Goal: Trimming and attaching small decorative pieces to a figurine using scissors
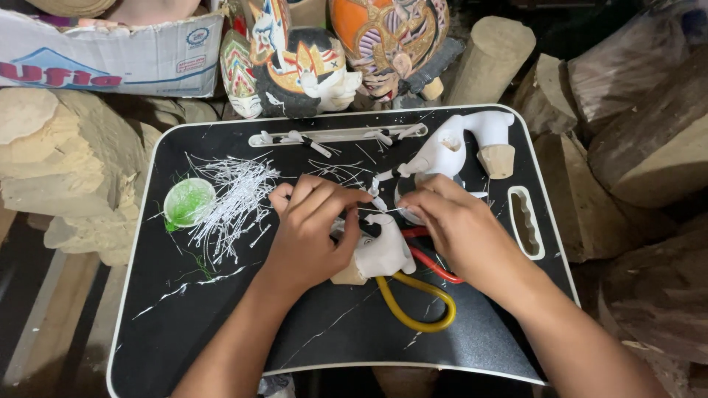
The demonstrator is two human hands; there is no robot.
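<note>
Head view: a white carved figure [383, 254] is steadied at tray centre by the left hand [313, 225], fingers curled, pinching a thin white sliver against it. Right hand [457, 228] is closed narrow at the sliver's other end, 3 o'clock of the figure. Scissors [420, 295] with yellow and red handles lie beneath at 5 o'clock. White slivers [232, 199] are piled at 9 o'clock, likely for easy reach, beside a green lid [189, 202]. A second white figure [457, 147] lies at 1 o'clock on the black tray [221, 324].

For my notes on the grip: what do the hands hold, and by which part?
The left hand and right hand pinch a thin white sliver by its two ends, above a white carved figure.
</note>
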